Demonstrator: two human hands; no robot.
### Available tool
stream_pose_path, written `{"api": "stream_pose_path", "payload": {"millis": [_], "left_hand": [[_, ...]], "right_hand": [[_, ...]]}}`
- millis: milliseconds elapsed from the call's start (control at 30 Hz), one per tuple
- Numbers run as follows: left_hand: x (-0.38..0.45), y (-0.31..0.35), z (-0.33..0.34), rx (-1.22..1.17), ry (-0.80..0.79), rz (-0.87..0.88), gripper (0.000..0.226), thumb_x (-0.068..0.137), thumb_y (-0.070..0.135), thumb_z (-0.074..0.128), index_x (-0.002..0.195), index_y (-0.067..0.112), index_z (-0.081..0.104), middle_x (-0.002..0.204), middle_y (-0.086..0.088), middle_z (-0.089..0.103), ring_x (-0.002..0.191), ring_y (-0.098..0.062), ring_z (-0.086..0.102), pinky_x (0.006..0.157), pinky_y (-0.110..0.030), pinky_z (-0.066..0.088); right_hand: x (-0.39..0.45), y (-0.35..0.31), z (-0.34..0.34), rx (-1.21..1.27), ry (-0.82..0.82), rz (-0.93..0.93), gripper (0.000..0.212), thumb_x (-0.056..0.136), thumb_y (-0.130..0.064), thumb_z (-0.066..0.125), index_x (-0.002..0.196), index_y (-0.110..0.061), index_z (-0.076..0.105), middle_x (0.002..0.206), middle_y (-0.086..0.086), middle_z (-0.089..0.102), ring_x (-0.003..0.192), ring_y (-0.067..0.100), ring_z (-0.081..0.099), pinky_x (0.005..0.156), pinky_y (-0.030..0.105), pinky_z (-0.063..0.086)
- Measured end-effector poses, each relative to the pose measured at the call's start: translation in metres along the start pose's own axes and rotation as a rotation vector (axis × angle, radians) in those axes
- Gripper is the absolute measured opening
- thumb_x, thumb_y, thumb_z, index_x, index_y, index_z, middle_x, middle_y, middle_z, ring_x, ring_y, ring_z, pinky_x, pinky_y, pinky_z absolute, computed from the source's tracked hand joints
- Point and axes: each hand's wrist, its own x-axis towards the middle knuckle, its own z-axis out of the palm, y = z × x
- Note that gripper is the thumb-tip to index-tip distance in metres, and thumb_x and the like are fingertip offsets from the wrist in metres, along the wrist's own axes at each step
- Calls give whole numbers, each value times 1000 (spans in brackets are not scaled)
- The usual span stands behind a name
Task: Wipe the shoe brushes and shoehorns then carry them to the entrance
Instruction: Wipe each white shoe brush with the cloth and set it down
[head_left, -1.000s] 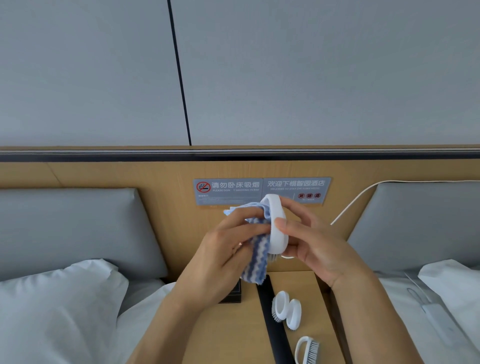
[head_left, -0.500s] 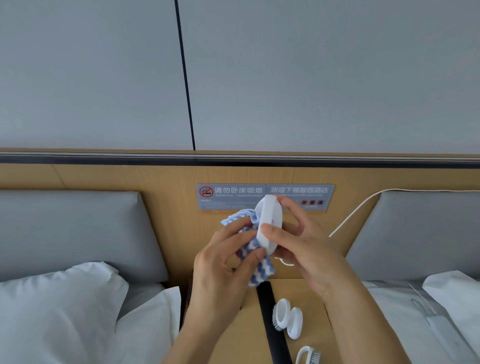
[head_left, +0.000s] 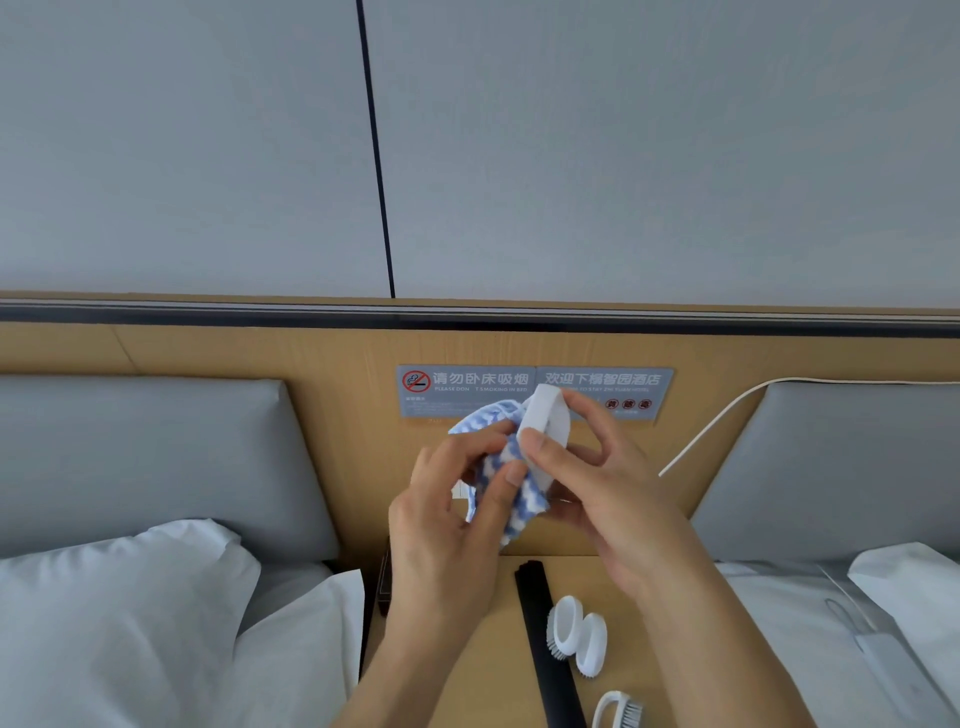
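My right hand (head_left: 608, 478) grips a white shoe brush (head_left: 546, 415) upright in front of the headboard, thumb on its near face. My left hand (head_left: 452, 514) holds a blue-and-white striped cloth (head_left: 511, 499) pressed against the brush's left side. Below, on the wooden nightstand (head_left: 493, 670), two white oval brushes (head_left: 576, 631) stand side by side, bristles down-left. A third white brush with a handle (head_left: 618, 709) lies at the bottom edge. A long black shoehorn (head_left: 545, 649) lies lengthwise left of them.
Beds with white pillows (head_left: 104, 618) flank the nightstand, grey padded headboards (head_left: 145, 457) behind them. A grey sign plate (head_left: 467, 387) is on the wooden panel. A white cable (head_left: 717, 421) runs to the right. A white remote-like item (head_left: 883, 654) lies on the right bed.
The view tilted slightly upward, so both hands sit a little lower in frame. My left hand shifted the cloth along the brush; my right hand turned the brush slightly.
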Motion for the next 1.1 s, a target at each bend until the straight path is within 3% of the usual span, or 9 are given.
{"api": "stream_pose_path", "payload": {"millis": [100, 267, 433, 567, 700, 833, 933, 1000, 1100], "left_hand": [[-7, -2, 0, 48, -37, 32, 37, 85, 46, 64, 121, 37, 64, 106, 10, 63, 98, -11, 61, 81, -8, 42], [-11, -6, 4, 56, 6, 44, 38, 87, 41, 62, 125, 37, 62, 110, 17, 61, 101, -13, 60, 77, -9, 46], [-6, -6, 1, 57, 45, 71, 34, 92, 38, 57, 125, 32, 63, 114, 18, 66, 106, -19, 59, 80, -9, 44], [-3, -4, -1, 5, 64, 9, 30, 91, 42, 55, 119, 37, 65, 108, 17, 68, 98, -20, 64, 78, -12, 48], [-1, -5, -1, -78, 46, -58, 22, 92, 35, 59, 112, 29, 69, 104, 7, 71, 93, -23, 68, 77, -34, 57], [5, 0, -2, -92, 50, -100, 18, 91, 35, 59, 102, 27, 70, 93, 8, 73, 85, -15, 70, 70, -32, 56], [15, 4, -7, -94, 43, -109, 15, 90, 34, 62, 100, 29, 72, 90, 9, 74, 84, -14, 72, 72, -41, 60], [20, 5, -10, -101, 30, -105, 15, 89, 33, 64, 100, 30, 73, 91, 8, 75, 86, -15, 72, 76, -45, 60], [21, 6, -10, -140, 25, -102, 14, 87, 33, 67, 101, 32, 69, 94, 9, 76, 89, -15, 73, 76, -39, 61]], "right_hand": [[2, 2, -1, 27, 38, 13, 76, 56, -53, 85, 125, -38, 58, 102, 6, 78, 90, 23, 77, 68, 35, 61], [4, 5, 0, 33, 25, 12, 73, 60, -51, 84, 127, -36, 58, 105, 6, 78, 90, 23, 76, 68, 35, 61], [7, 4, -3, 147, -72, 26, 38, 86, -32, 69, 123, -42, 65, 113, 7, 75, 96, 27, 74, 72, 38, 60], [6, 11, -5, 81, -31, -40, 56, 90, -5, 67, 129, -44, 59, 114, 9, 74, 100, 30, 74, 76, 42, 61], [6, 16, -4, -44, 54, -139, 64, 87, -5, 73, 131, -48, 56, 121, 6, 71, 106, 24, 71, 75, 43, 63], [2, 17, -4, -283, 87, -270, 73, 84, -12, 77, 136, -54, 49, 131, -9, 64, 115, 17, 66, 82, 42, 62], [-1, 18, -3, -459, 77, -323, 75, 82, -17, 77, 139, -55, 45, 131, -18, 62, 117, 10, 64, 85, 41, 61], [-3, 19, -3, -505, 69, -332, 76, 82, -17, 78, 141, -52, 45, 132, -19, 61, 120, 9, 62, 86, 43, 61], [-2, 22, -2, -468, 77, -318, 74, 82, -18, 80, 139, -52, 47, 126, -14, 65, 115, 13, 65, 82, 45, 62]]}}
